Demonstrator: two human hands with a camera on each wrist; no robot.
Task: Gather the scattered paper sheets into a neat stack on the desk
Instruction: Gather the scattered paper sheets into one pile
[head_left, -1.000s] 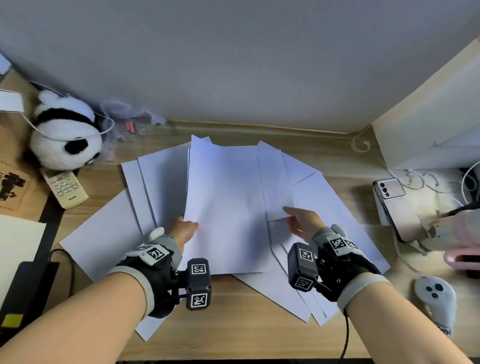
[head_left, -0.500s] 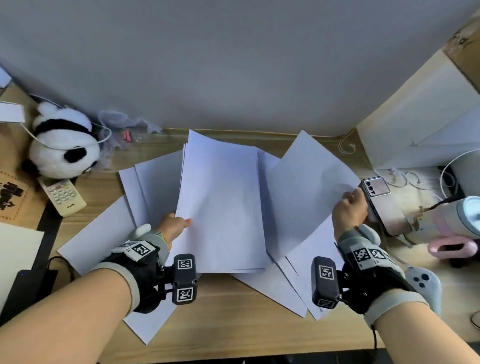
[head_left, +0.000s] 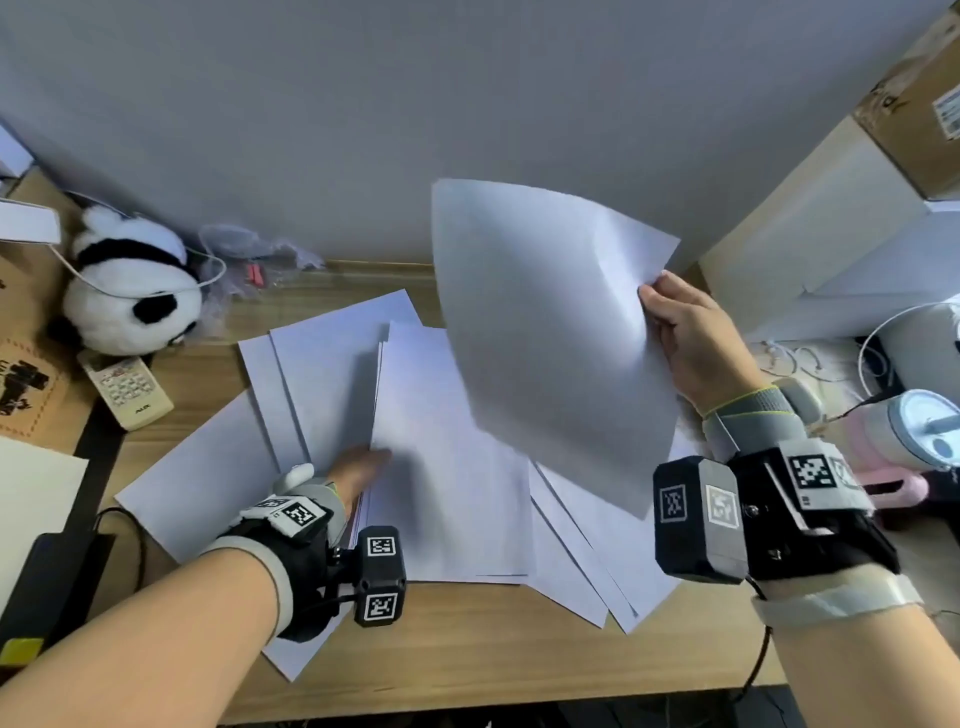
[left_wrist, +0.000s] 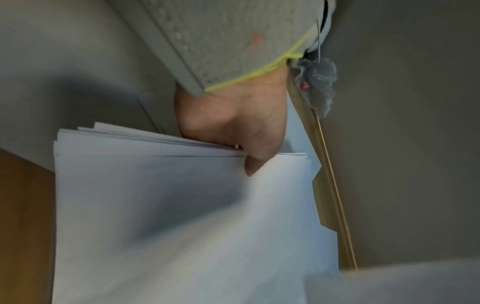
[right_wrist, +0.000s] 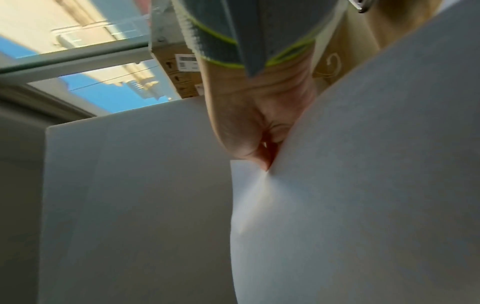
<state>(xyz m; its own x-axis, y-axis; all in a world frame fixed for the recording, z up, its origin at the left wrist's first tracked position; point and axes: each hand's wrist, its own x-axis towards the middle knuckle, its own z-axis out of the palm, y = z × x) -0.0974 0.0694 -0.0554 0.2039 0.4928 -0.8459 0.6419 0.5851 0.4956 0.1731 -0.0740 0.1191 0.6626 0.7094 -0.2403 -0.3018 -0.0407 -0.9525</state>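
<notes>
White paper sheets (head_left: 332, 374) lie fanned across the middle of the pale wooden counter (head_left: 467, 639), overlapping one another, with loose ones sticking out toward the left edge and toward the front right. On top of them, near the middle, we see a partly squared pile of white sheets (head_left: 447, 467). Our left hand (head_left: 358, 467) rests at that pile's left edge; the left wrist view shows the thumb on top and the fingers hidden beneath the sheets, so this grip is grasping the pile (left_wrist: 182, 216).

Our right hand (head_left: 685, 338) is raised above the right part of the counter and holds a single white sheet (head_left: 550, 332) in the air. The sheet bows and stands tilted, its lower corner hanging over the sheets below. In the right wrist view the thumb and fingers pinch its edge, which puckers at the pinch (right_wrist: 267, 166), so this grip is clenched on the raised sheet.

At the back left corner of the counter sits a black-and-white plush panda (head_left: 130, 296), with a cream remote control (head_left: 127, 387) just in front of it. A crumpled clear plastic wrapper (head_left: 249, 249) lies along the back edge beside the panda. At the right edge we see a white and pink appliance (head_left: 914, 431) and some white cables (head_left: 795, 358).
</notes>
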